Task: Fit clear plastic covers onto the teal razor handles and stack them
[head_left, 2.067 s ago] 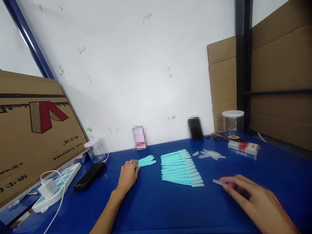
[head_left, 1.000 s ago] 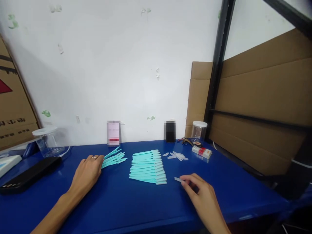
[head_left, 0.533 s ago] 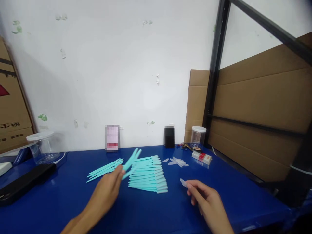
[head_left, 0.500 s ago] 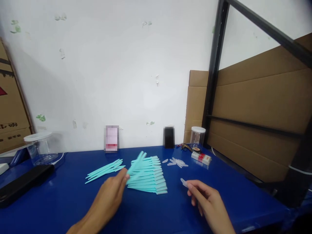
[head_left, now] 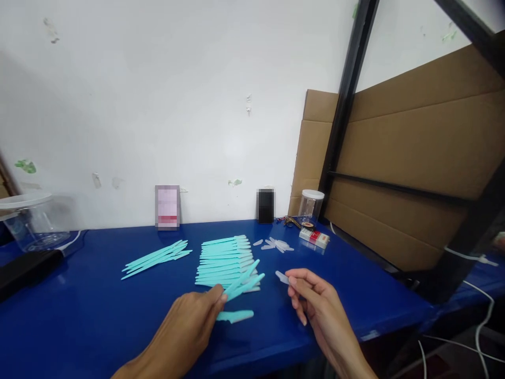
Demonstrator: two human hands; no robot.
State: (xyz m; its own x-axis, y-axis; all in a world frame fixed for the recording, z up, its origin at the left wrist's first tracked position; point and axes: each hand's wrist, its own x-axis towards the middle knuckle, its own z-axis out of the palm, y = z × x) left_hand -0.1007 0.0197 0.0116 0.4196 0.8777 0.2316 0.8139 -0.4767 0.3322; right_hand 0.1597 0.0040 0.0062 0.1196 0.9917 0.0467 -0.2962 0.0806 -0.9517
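My left hand (head_left: 193, 321) pinches several turquoise sticks (head_left: 242, 283) whose blade-like ends point up and right. One more turquoise stick (head_left: 236, 316) shows just below them, its left end hidden by the hand. Between thumb and fingertips, my right hand (head_left: 315, 300) holds a small translucent cap (head_left: 282, 277). Behind my left hand lies a row of turquoise sticks with pale caps on their right ends (head_left: 221, 256). A loose bunch of turquoise sticks (head_left: 155, 258) is at the left. Several loose translucent caps (head_left: 279, 245) lie right of the row.
On the blue table (head_left: 98, 316), a clear jar (head_left: 310, 208), keys (head_left: 291, 221) and a red-and-white box (head_left: 314, 238) stand or lie at the back right. A larger jar (head_left: 37, 223) and a black case (head_left: 27, 268) are at the left. A metal frame (head_left: 347, 105) rises at the right.
The left hand has moved right and down with its sticks, now in front of the row. A stick shows below them. The right hand still holds its cap, and the camera view has shifted.
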